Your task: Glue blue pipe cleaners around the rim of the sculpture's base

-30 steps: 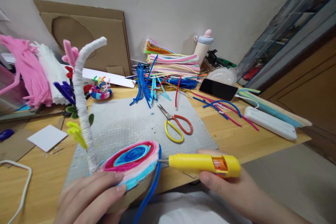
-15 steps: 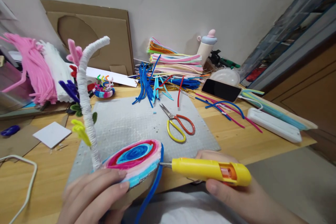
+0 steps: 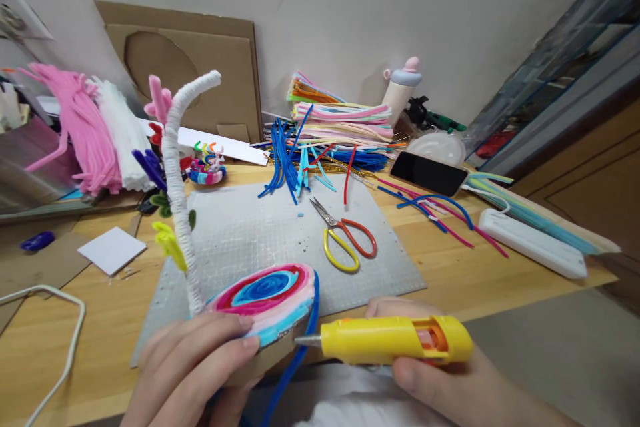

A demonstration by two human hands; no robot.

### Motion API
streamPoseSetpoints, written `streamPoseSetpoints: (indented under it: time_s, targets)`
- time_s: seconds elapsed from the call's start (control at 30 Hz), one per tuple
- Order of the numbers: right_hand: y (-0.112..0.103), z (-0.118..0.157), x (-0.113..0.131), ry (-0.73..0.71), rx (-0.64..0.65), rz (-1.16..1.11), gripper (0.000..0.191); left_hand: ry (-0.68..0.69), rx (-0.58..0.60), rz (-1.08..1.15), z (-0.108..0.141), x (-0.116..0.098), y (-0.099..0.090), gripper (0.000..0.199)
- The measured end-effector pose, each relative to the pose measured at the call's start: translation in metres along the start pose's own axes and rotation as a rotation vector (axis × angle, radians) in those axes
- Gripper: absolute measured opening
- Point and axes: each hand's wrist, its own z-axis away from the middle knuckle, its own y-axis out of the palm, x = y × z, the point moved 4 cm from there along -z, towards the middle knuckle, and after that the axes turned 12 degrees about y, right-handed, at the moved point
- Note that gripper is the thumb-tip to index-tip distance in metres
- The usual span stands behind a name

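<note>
Fingers of my left hand point(image 3: 200, 360) press on the near left side of a cardboard disc point(image 3: 270, 290) covered in rings of blue, red, pink and light blue pipe cleaner. From its left side rises a white wrapped stem point(image 3: 180, 193) with small pipe cleaner flowers and leaves. A dark blue pipe cleaner point(image 3: 295, 360) follows the disc's right edge, then hangs loose toward me. My right hand point(image 3: 430, 370) is closed around a yellow glue gun point(image 3: 395, 340). The metal nozzle points left, at the disc's cardboard side, close to the blue pipe cleaner.
Scissors point(image 3: 343, 237) lie spread on the grey cutting mat point(image 3: 240, 220). Behind are bundles of pipe cleaners point(image 3: 343, 120) and a cardboard sheet point(image 3: 200, 67). A phone point(image 3: 429, 172) and a white power strip point(image 3: 533, 243) lie at the right; a white cable point(image 3: 75, 333) curves at the left.
The glue gun's nozzle has moved down and slightly left along the disc's edge. The view has shifted a little, so most things appear farther right. Both holds are the same.
</note>
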Motion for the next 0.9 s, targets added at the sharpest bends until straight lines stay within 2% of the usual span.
streamPoseSetpoints:
  time_s: [0.1, 0.17, 0.2, 0.27, 0.33, 0.43, 0.47, 0.5, 0.6, 0.7, 0.77, 0.8, 0.83, 0.87, 0.9]
  targets:
    - [0.005, 0.002, -0.010, 0.108, 0.096, -0.174, 0.061, 0.000, 0.004, 0.014, -0.002, -0.001, 0.000, 0.040]
    - [-0.001, -0.001, -0.015, 0.164, 0.091, -0.325, 0.065, -0.027, -0.006, 0.020, -0.002, 0.000, -0.002, 0.039]
    - [-0.009, -0.004, -0.016, 0.152, 0.037, -0.398, 0.064, -0.039, -0.009, 0.020, -0.001, 0.000, -0.002, 0.039]
    - [-0.035, -0.015, -0.016, 0.051, -0.170, -0.454, 0.054, -0.044, -0.007, 0.015, 0.000, 0.001, -0.003, 0.039]
    - [-0.067, -0.030, -0.021, -0.045, -0.469, -0.261, 0.037, -0.035, 0.003, 0.013, 0.002, 0.000, -0.004, 0.040]
    - [-0.108, -0.056, -0.037, -0.034, -0.848, 0.444, 0.035, -0.050, -0.007, 0.001, 0.003, 0.000, -0.005, 0.040]
    - [-0.118, -0.066, -0.044, -0.022, -0.902, 0.626, 0.039, -0.063, -0.026, -0.017, 0.003, 0.000, -0.005, 0.040]
    - [-0.124, -0.075, -0.054, 0.007, -0.903, 0.753, 0.041, -0.076, -0.048, -0.037, 0.002, 0.000, -0.006, 0.040]
    - [-0.137, -0.088, -0.073, 0.046, -0.891, 0.836, 0.038, -0.081, -0.065, -0.071, 0.001, -0.002, -0.007, 0.040]
    - [-0.135, -0.079, -0.069, 0.059, -0.901, 0.866, 0.032, -0.085, -0.061, -0.061, 0.001, -0.002, -0.007, 0.039]
    - [-0.123, -0.062, -0.050, -0.024, -0.968, 0.892, 0.031, -0.105, -0.075, -0.043, 0.003, -0.002, -0.008, 0.038]
    - [-0.112, -0.051, -0.036, -0.123, -1.021, 0.886, 0.028, -0.115, -0.083, -0.028, 0.004, -0.001, -0.008, 0.037]
    - [-0.098, -0.041, -0.021, -0.267, -1.022, 0.832, 0.022, -0.122, -0.089, -0.014, 0.005, -0.001, -0.008, 0.036]
    - [-0.079, -0.033, -0.007, -0.425, -0.919, 0.756, 0.015, -0.123, -0.091, -0.002, 0.007, -0.001, -0.009, 0.036]
    - [-0.058, -0.027, 0.005, -0.565, -0.762, 0.675, 0.008, -0.123, -0.096, 0.004, 0.008, -0.001, -0.009, 0.036]
